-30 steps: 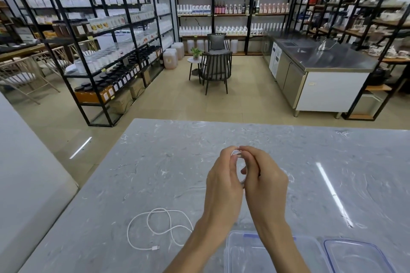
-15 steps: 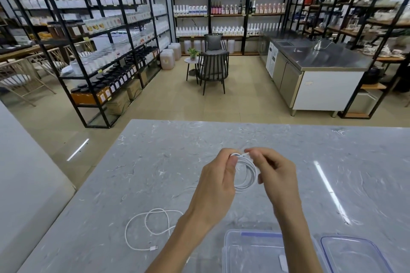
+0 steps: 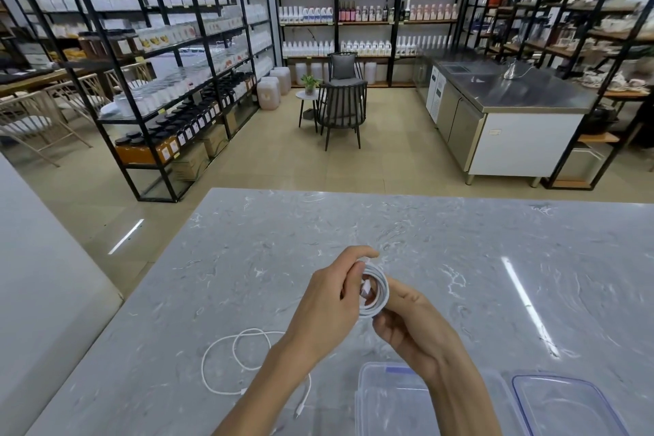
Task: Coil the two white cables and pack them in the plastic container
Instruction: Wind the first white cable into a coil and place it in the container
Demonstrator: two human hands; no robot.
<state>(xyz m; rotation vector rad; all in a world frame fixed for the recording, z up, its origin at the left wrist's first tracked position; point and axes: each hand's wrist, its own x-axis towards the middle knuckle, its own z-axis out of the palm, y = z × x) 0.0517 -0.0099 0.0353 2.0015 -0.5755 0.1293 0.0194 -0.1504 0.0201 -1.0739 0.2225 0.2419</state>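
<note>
Both hands hold a coiled white cable (image 3: pixel 378 288) above the grey marble table (image 3: pixel 460 258). My left hand (image 3: pixel 332 297) pinches the coil's top and left side. My right hand (image 3: pixel 407 320) grips the coil from below and the right. A second white cable (image 3: pixel 240 357) lies loose in wide loops on the table to the left, partly hidden under my left forearm. The clear plastic container (image 3: pixel 393 400) stands open at the near edge, below my right wrist, with nothing visible inside.
The container's clear lid with a blue rim (image 3: pixel 562 403) lies on the table right of the container. Beyond the table's far edge are floor, black shelving racks with bottles, a dark chair (image 3: pixel 341 110) and a steel counter (image 3: pixel 513 110).
The coil has turned from upright between both fingertips to tilted. My right hand dropped below it and now holds its lower side. Both hands came slightly nearer to me.
</note>
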